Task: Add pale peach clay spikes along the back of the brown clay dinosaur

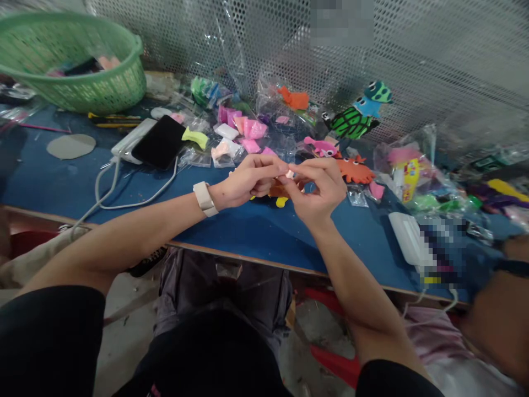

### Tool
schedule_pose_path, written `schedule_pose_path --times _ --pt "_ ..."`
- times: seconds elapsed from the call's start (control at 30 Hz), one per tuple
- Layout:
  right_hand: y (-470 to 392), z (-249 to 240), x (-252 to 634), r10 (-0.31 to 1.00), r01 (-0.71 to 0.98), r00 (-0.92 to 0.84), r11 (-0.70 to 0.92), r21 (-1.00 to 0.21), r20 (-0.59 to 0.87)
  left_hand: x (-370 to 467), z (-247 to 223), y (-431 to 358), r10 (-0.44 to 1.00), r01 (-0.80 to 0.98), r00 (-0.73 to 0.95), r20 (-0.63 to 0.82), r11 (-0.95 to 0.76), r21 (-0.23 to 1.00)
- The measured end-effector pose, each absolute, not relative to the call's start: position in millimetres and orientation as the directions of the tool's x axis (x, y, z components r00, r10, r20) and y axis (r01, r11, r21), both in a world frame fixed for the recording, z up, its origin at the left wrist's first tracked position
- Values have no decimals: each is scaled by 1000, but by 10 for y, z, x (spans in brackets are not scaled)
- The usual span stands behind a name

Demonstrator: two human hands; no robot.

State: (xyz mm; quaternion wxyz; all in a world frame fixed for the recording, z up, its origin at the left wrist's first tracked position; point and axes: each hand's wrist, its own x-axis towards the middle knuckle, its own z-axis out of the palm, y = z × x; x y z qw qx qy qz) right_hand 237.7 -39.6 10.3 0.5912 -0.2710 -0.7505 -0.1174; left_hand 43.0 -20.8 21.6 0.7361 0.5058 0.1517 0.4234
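Above the blue table (pixel 264 237), my left hand (pixel 254 179) and my right hand (pixel 316 190) meet at the fingertips. Both pinch a small pale piece (pixel 290 174), mostly covered by the fingers. Below them lies an orange and yellow figure (pixel 281 202), partly hidden by my hands. An orange crab figure (pixel 356 171) rests just right of my right hand, with a pink fish figure (pixel 322 147) behind it. Bags of pink clay (pixel 253 128) lie beyond my left hand.
A green basket (pixel 103 91) stands at the back left. Near it are a black phone (pixel 159 141) and a white cable (pixel 136 205). Turtle figures (pixel 353 122) stand against the mesh panel. A white device (pixel 407 240) and another person's arm (pixel 500 309) are on the right.
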Motion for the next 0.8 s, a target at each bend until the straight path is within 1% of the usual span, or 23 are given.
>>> schedule_pose_path --times 0.13,0.3,0.4,0.5,0.63,0.8 --pt "-410 90 2359 331 501 -114 833 -234 937 429 225 -211 763 -477 607 221 127 869" --pt "-412 76 2363 487 353 -90 831 -429 869 429 214 -188 764 -496 598 243 115 861" --pt "-397 72 2365 542 295 -60 812 -504 838 423 211 -186 743 -485 619 256 105 868" --pt "-379 63 2375 573 250 -41 799 -547 818 417 207 -190 718 -467 648 255 109 878" --pt "-372 57 2391 583 212 -56 800 -561 810 420 192 -186 705 -476 658 265 116 872" --pt "-348 54 2396 585 67 -108 811 -581 804 429 175 -179 696 -507 653 297 111 855"
